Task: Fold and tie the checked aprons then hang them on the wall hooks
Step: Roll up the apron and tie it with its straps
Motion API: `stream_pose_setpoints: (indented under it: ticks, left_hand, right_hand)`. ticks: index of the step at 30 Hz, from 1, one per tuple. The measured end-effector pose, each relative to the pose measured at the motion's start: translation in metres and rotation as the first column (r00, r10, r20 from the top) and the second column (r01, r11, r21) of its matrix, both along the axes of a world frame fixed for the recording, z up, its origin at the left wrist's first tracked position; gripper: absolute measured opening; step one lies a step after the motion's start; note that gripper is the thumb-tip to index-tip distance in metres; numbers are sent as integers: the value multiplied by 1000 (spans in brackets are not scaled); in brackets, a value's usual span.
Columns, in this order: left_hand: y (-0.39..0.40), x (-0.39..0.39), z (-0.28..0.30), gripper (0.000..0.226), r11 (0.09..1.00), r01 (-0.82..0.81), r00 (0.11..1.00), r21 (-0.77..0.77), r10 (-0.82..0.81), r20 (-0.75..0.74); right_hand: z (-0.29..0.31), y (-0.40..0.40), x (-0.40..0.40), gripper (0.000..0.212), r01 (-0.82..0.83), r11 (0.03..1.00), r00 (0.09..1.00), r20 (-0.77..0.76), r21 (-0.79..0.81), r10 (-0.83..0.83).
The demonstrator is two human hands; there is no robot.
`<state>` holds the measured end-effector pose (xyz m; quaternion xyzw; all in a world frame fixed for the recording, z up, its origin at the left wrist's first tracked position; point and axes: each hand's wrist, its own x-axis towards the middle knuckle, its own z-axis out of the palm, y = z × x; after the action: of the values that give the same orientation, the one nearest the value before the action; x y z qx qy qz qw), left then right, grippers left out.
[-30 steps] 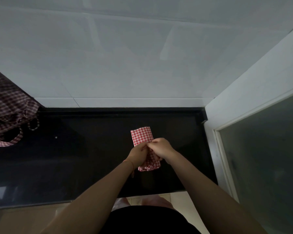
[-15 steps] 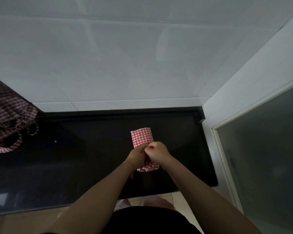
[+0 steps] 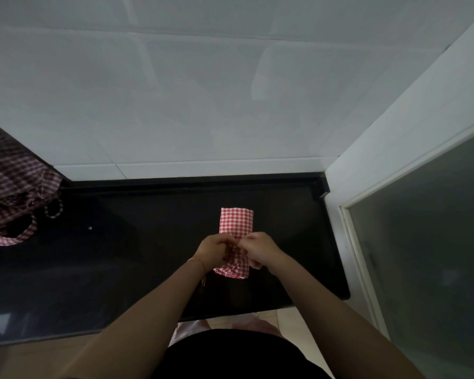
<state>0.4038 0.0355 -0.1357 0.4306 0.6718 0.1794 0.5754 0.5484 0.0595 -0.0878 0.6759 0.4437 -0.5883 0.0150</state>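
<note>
Red-checked folded apron (image 3: 236,224) lies on the black counter (image 3: 121,255); left hand (image 3: 212,251) and right hand (image 3: 259,250) pinch its near middle, probably to tie it.

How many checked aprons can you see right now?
2: a folded red apron under both hands on the black counter, and a loose pile at far left, possibly holding more.
</note>
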Motion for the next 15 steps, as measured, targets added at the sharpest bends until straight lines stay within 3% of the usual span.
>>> stream_pose_setpoints:
  ticks: [3,8,11,15]
  left_hand:
    - [-3,-4,4,31,997,-48,999,58,48,6]
    - [-4,-4,4,25,977,184,964,111,-157,-214]
    - [1,-3,8,19,949,274,913,154,-206,-353]
    - [5,-1,7,15,929,322,880,181,-223,-420]
  right_hand:
    - [2,4,11,23,-93,995,989,108,-44,97]
    - [-7,8,7,20,-193,981,965,179,-3,190]
    - [-11,7,-2,20,-244,966,957,182,80,227]
    - [-14,3,-10,28,-375,913,893,326,160,310]
